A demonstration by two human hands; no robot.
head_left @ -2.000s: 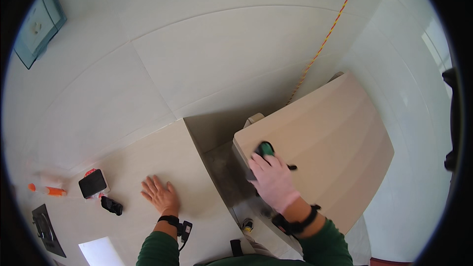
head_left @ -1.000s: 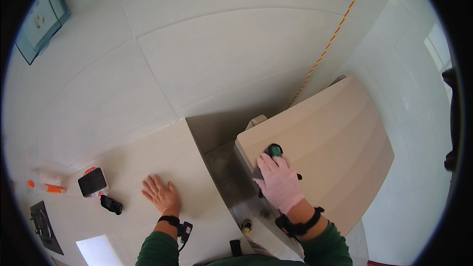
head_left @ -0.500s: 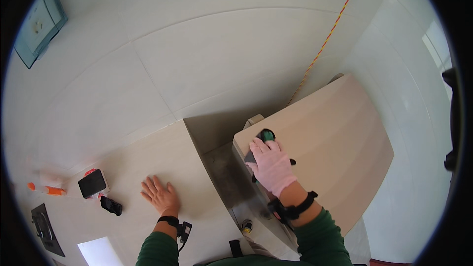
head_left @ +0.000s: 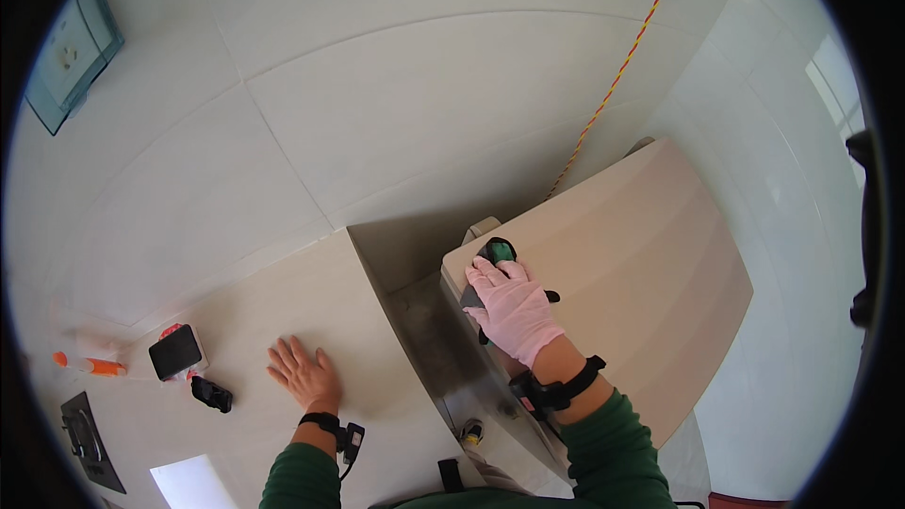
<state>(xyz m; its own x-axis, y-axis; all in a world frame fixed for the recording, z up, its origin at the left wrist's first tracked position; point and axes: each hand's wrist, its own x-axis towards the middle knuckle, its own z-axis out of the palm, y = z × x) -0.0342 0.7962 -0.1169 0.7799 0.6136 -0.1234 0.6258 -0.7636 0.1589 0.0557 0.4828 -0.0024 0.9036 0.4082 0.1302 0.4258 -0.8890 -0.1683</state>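
My right hand [head_left: 517, 313], in a thin pink glove, presses a bunched dark cloth [head_left: 499, 251] onto the beige top [head_left: 632, 254] of a tall box-shaped unit. Grey, black and green parts of the cloth stick out round the fingers; the rest is hidden under the palm. On the pale counter [head_left: 273, 297] to the left lies my left hand [head_left: 307, 378], bare and palm down. Its fingers are spread, and nothing is in it. Both wrists wear black straps with small devices.
Left on the counter are a dark phone-like slab [head_left: 176, 353], a small black object [head_left: 211, 394], an orange-and-white bottle [head_left: 90, 364] and a white sheet [head_left: 193, 483]. A narrow gap [head_left: 419, 339] separates counter and unit. A red-and-yellow twisted cord [head_left: 608, 99] runs down the wall.
My right hand has slid slightly left and toward the far edge of the beige top, taking the cloth with it. The left hand stays in place on the counter.
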